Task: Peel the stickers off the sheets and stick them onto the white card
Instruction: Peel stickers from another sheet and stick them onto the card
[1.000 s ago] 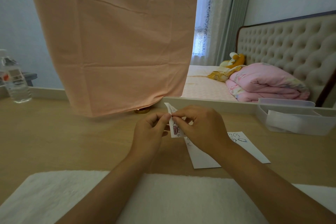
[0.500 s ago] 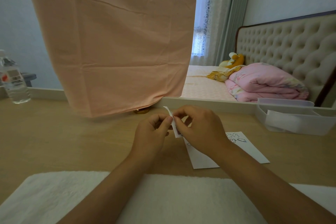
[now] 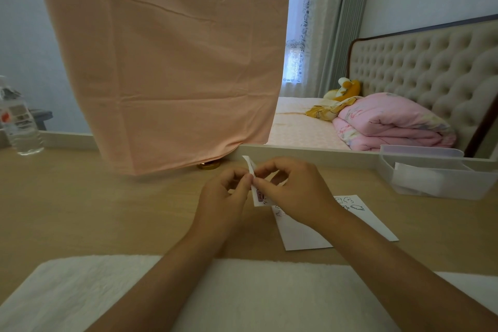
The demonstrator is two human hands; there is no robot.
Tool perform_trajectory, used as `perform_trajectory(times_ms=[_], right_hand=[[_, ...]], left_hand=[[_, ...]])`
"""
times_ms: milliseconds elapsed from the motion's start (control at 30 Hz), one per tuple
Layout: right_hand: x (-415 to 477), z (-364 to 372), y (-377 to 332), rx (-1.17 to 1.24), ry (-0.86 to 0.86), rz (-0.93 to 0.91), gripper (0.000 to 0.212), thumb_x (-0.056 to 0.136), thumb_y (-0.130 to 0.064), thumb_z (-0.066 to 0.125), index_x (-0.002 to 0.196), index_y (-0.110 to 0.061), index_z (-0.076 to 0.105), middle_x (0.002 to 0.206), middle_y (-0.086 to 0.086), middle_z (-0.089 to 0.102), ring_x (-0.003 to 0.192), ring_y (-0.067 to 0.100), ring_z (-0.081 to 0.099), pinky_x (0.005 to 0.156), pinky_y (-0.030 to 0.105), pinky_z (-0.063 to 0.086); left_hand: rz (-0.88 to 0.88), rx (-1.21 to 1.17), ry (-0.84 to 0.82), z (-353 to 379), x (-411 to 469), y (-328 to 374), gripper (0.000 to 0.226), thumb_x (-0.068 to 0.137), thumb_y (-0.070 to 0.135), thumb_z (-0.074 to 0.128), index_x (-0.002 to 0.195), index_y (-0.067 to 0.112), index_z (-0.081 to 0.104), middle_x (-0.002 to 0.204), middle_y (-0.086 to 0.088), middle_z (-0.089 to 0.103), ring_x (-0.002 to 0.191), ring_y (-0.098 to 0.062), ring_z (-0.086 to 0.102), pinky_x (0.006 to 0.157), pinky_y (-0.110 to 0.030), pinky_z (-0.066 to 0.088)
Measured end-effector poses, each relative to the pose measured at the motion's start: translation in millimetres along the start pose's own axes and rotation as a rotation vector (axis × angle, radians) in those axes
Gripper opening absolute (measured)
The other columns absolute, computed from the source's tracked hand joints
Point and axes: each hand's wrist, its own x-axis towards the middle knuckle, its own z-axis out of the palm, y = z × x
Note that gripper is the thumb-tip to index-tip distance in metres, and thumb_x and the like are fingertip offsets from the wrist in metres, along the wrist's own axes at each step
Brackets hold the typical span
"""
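Observation:
I hold a small white sticker sheet [image 3: 256,191] upright above the wooden table, pinched between both hands. My left hand [image 3: 223,197] grips its left edge with thumb and forefinger. My right hand [image 3: 293,194] pinches the same sheet from the right, its fingers curled over the top part. A pink printed sticker shows on the sheet's lower part. The white card [image 3: 304,232] lies flat on the table under my right wrist, with several small stickers on its far end [image 3: 350,203].
A pink cloth [image 3: 167,62] hangs down to the table just behind my hands. A clear plastic box [image 3: 436,183] stands at the right, a water bottle [image 3: 20,127] at the far left. A white towel [image 3: 80,291] covers the near edge.
The sheet has turned more edge-on and bent between my fingers, and both hands have shifted slightly closer together. The card has not moved.

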Motion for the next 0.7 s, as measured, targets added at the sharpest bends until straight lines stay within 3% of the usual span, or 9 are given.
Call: perform_trajectory(times_ms=[200, 333, 500, 600, 700], right_hand=[[0, 0, -1, 0.032, 0.032, 0.024, 0.015, 0.088, -0.035, 0.074, 0.101, -0.03, 0.08, 0.092, -0.015, 0.075, 0.078, 0.001, 0.07, 0.071, 0.03, 0.062], [1, -2, -2, 0.164, 0.01, 0.123, 0.008, 0.089, -0.033, 0.075, 0.094, -0.029, 0.08, 0.083, -0.011, 0.076, 0.074, 0.003, 0.072, 0.071, 0.032, 0.062], [1, -2, -2, 0.15, 0.017, 0.147, 0.007, 0.089, -0.034, 0.074, 0.088, -0.029, 0.078, 0.077, -0.013, 0.074, 0.07, 0.002, 0.07, 0.067, 0.03, 0.06], [1, -1, -1, -0.009, 0.038, 0.078, 0.011, 0.09, -0.039, 0.07, 0.094, -0.031, 0.077, 0.083, -0.016, 0.073, 0.073, 0.002, 0.067, 0.066, 0.027, 0.057], [-1, 0, 0, -0.172, 0.072, -0.086, 0.015, 0.091, -0.038, 0.069, 0.102, -0.032, 0.077, 0.091, -0.016, 0.073, 0.074, 0.001, 0.066, 0.065, 0.023, 0.055]], left_hand=[[0.012, 0.006, 0.001, -1, -1, 0, 0.016, 0.099, 0.021, 0.058, 0.094, 0.026, 0.073, 0.09, 0.008, 0.074, 0.089, -0.01, 0.071, 0.081, -0.046, 0.06], [0.028, 0.023, 0.016, -1, -1, 1, 0.016, 0.098, 0.02, 0.059, 0.094, 0.028, 0.072, 0.089, 0.011, 0.074, 0.088, -0.006, 0.071, 0.078, -0.04, 0.061], [0.042, 0.007, 0.059, -1, -3, 6, 0.022, 0.096, 0.014, 0.063, 0.096, 0.035, 0.072, 0.091, 0.016, 0.075, 0.085, -0.003, 0.071, 0.069, -0.03, 0.061], [-0.041, -0.104, 0.045, 1, -3, 10, 0.023, 0.096, 0.015, 0.063, 0.099, 0.036, 0.071, 0.094, 0.015, 0.075, 0.085, -0.005, 0.072, 0.067, -0.024, 0.058], [-0.131, -0.192, -0.008, 1, -3, 13, 0.015, 0.095, 0.02, 0.065, 0.106, 0.028, 0.073, 0.098, 0.01, 0.076, 0.089, -0.008, 0.073, 0.069, -0.027, 0.06]])
